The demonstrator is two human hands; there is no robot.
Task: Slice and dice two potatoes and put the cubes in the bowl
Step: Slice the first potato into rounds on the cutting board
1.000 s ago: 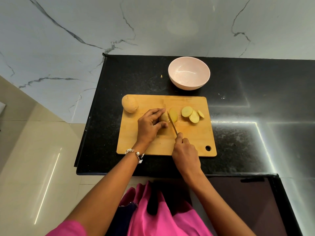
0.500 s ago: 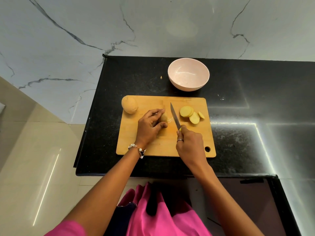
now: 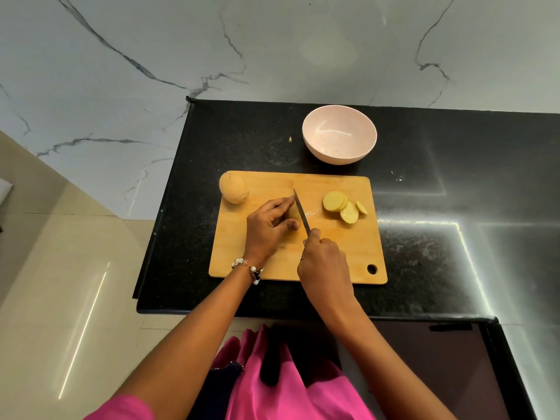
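On the wooden cutting board, my left hand grips the rest of a potato, mostly hidden under my fingers. My right hand holds a knife whose blade lies against the potato's right cut face. Several round potato slices lie overlapped at the board's right. A whole potato sits at the board's far left corner. The pale pink bowl stands beyond the board with nothing in it.
The board lies on a black stone counter whose left edge and front edge are close by. A marbled white wall rises behind. A small crumb lies left of the bowl. A dark cooktop sits at the lower right.
The knife cut a slice free, swung right and pushed it onto the pile, then came back left against the potato piece. My left hand stayed on the potato.
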